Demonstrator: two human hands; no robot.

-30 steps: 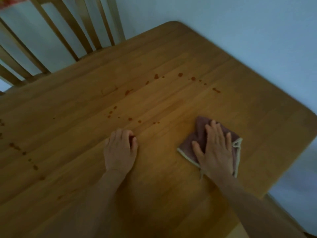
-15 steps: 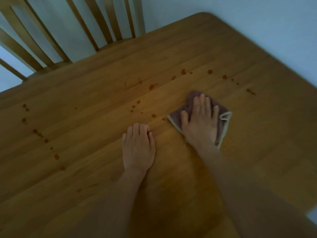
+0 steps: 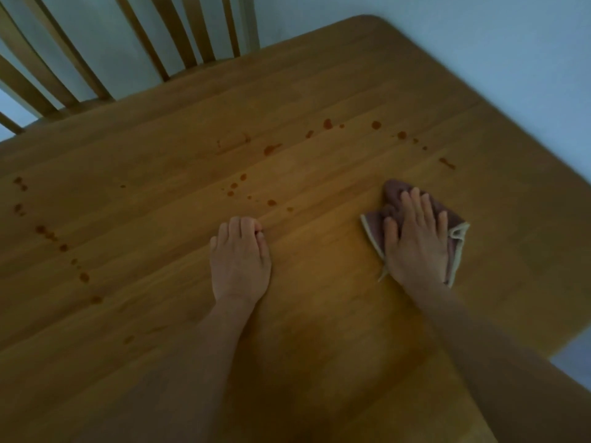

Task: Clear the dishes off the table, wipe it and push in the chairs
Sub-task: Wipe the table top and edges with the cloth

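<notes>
Cloth (image 3: 388, 215), mauve with a pale edging, is lying folded on the wooden surface (image 3: 319, 346) right of the frame's centre, and the right hand (image 3: 415, 244) is pressing down flat on it. That hand's fingers are lying straight and slightly spread, pointing toward the upper part of the frame; its thumb is resting on the cloth's left portion. Cloth edges are showing beyond the hand on the left, at the top and on the right, where a pale folded corner is sticking out.

Nearest the camera, both bare forearms are reaching up from the lower edge of the frame. The left hand (image 3: 240, 260) is resting palm down on the bare surface just left of centre, holding nothing; its fingers are lying together, with the tips bending slightly downward against the wood. The two hands are sitting well apart, at roughly the same height in the frame.

Beyond the hands, reddish-brown spots (image 3: 271, 148) are lying scattered across the middle band of the surface, some just above the left hand's fingertips and others above and to the right of the cloth. A further trail of spots (image 3: 48, 233) is running down the left side of the frame.

At the upper left, a wooden chair (image 3: 179, 43) with a slatted back is standing against the surface's far edge. A pale wall (image 3: 479, 27) is filling the upper right.
</notes>
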